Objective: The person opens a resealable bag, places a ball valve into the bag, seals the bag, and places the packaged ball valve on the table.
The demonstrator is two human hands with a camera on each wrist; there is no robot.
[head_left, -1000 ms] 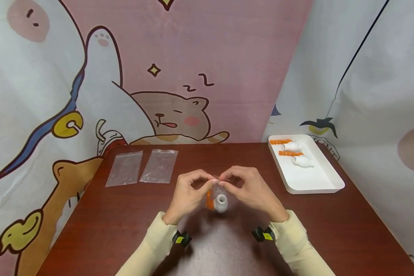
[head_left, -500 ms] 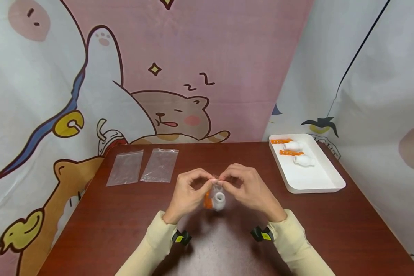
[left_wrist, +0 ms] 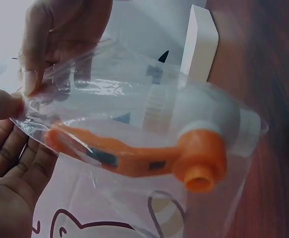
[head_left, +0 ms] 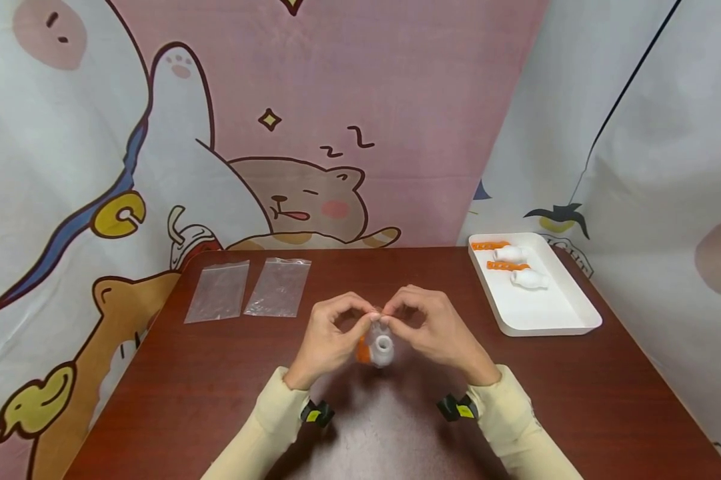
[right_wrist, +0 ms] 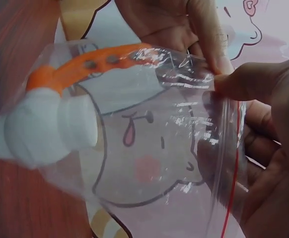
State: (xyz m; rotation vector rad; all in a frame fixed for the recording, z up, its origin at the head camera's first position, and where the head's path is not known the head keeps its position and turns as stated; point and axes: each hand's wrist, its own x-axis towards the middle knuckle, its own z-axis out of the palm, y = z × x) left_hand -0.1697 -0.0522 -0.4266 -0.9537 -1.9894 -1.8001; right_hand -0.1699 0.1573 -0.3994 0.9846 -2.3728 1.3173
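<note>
A dark red-brown wood-grained tabletop stands before a pink-and-white fabric backdrop printed with cartoon animals. Two flat, clear plastic zip bags lie at far left; at far right, a shallow white rectangular tray holds white rounded pieces and orange perforated strips. At centre, the left hand and right hand pinch the upper edge of another clear plastic bag, containing a bulbous white plastic fitting and an orange plastic handle. Seen from the head, fingers screen the bag's top; whether its bottom touches the tabletop is unclear.
</note>
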